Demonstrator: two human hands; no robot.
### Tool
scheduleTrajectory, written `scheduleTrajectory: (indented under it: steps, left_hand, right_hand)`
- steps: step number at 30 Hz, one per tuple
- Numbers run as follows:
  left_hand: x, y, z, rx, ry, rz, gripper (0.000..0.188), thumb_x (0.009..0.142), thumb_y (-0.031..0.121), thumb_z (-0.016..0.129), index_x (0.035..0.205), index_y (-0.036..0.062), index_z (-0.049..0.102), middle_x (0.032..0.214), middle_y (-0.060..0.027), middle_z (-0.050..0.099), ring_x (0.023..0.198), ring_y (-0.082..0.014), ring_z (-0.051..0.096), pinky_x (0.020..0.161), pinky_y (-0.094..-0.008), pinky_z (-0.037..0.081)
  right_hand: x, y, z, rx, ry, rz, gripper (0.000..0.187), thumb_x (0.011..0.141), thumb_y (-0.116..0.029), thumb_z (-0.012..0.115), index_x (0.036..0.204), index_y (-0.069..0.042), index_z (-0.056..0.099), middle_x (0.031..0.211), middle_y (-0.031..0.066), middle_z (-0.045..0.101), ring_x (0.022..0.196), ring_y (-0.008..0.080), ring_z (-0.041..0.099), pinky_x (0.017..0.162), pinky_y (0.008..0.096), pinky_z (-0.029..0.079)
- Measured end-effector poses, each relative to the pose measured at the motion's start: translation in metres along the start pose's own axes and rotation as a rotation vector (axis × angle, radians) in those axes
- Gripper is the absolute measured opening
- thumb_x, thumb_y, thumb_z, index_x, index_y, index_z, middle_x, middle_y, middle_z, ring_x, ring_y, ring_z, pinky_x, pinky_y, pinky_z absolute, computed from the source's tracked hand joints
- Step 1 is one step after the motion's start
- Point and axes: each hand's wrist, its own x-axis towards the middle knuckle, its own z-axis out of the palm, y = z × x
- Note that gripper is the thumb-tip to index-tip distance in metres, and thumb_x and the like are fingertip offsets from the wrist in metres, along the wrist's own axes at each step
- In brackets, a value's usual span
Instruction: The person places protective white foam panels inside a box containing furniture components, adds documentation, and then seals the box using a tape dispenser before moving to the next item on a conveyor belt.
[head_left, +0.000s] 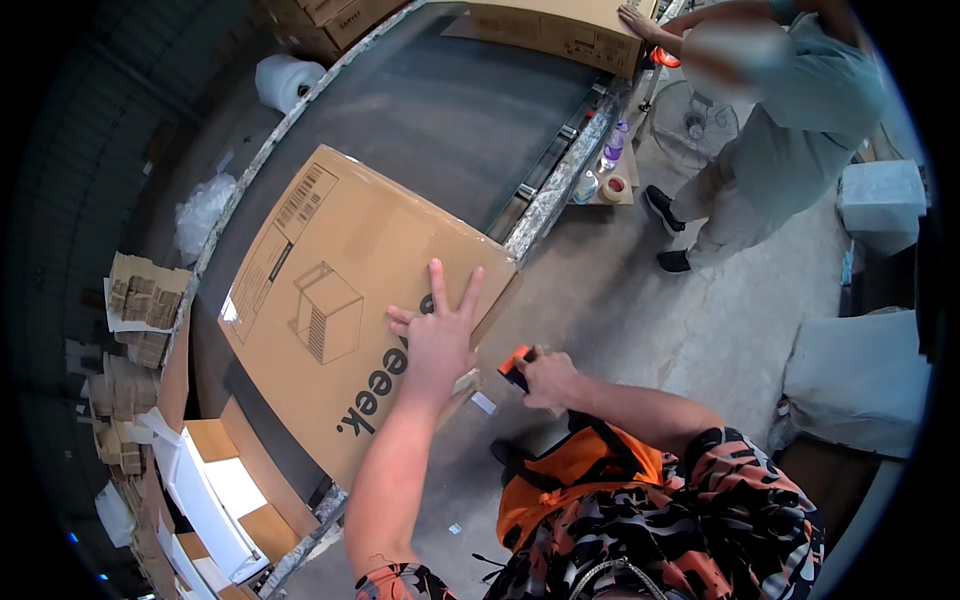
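Note:
A large flat brown cardboard box (300, 390) lies on the dark conveyor belt in front of me, with a line drawing and dark lettering on its top. My left hand (440, 335) rests on the box near its right edge, fingers spread and palm down. Beside the box, over the floor, my right hand (550, 380) is closed round a small orange-and-black hand tool (514, 366). The tool is apart from the box, and my fingers hide part of it, so its exact kind cannot be made out.
Farther up the belt (410, 100), a person (800, 130) has a hand on another cardboard box (560, 35). A shelf by the rail holds a tape roll (613, 186) and a bottle (613, 148). A fan (693, 122) stands behind; an open carton (235, 480) sits at lower left.

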Motion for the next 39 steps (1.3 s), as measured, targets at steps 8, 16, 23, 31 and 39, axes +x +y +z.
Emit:
scheduleTrajectory:
  steps: [8, 16, 23, 31, 39]
  left_hand:
    - [-0.107, -0.063, 0.105, -0.263, 0.151, -0.177, 0.115, 0.065, 0.038, 0.082, 0.151, 0.0033, 0.014, 0.153, -0.0314, 0.013, 0.134, -0.0574, 0.024, 0.111, -0.056, 0.027]
    - [-0.195, -0.137, 0.196, -0.554, 0.386, -0.161, 0.123, 0.061, 0.038, 0.086, 0.149, -0.0016, 0.009, 0.142, -0.0337, 0.037, 0.133, -0.0505, 0.035, 0.108, -0.0488, 0.036]
    - [-0.186, -0.128, 0.204, -0.676, 0.431, -0.241, 0.129, 0.062, 0.042, 0.084, 0.149, -0.0003, -0.001, 0.153, -0.0265, 0.021, 0.136, -0.0452, 0.031, 0.102, -0.0481, 0.043]
    - [-0.189, -0.154, 0.195, -0.115, 0.379, 0.167, 0.096, 0.078, 0.042, 0.07, 0.152, 0.0398, 0.01, 0.157, -0.0273, 0.006, 0.103, -0.0661, 0.051, 0.088, -0.07, 0.042]
    - [-0.178, -0.133, 0.163, 0.092, 0.095, 0.349, 0.061, 0.079, 0.028, 0.064, 0.136, 0.0445, 0.048, 0.159, -0.0206, 0.004, 0.103, -0.0755, 0.042, 0.082, -0.0723, 0.045]
  right_hand:
    - [-0.065, 0.026, 0.02, 0.013, 0.249, 0.269, 0.067, 0.066, -0.034, 0.065, 0.128, -0.013, 0.057, 0.116, 0.0225, 0.057, 0.092, 0.0382, 0.066, 0.081, 0.0446, 0.053]
    - [-0.121, -0.138, -0.075, 0.053, 0.491, -0.105, 0.057, 0.064, -0.02, 0.064, 0.121, -0.01, 0.061, 0.101, 0.0182, 0.06, 0.079, 0.0397, 0.065, 0.072, 0.0463, 0.054]
    - [-0.011, -0.326, -0.157, -0.287, 0.178, -0.109, 0.036, 0.062, -0.027, 0.064, 0.092, -0.007, 0.068, 0.078, 0.0139, 0.067, 0.077, 0.0311, 0.068, 0.066, 0.0409, 0.055]
    - [-0.086, -0.276, -0.053, -0.344, 0.028, -0.108, 0.033, 0.063, -0.027, 0.066, 0.088, -0.007, 0.074, 0.091, 0.013, 0.069, 0.084, 0.0287, 0.069, 0.071, 0.0368, 0.056]
    - [0.007, -0.228, 0.104, -0.671, -0.127, -0.333, 0.029, 0.076, -0.03, 0.067, 0.099, -0.012, 0.072, 0.103, 0.0099, 0.069, 0.087, 0.0274, 0.067, 0.072, 0.0464, 0.052]
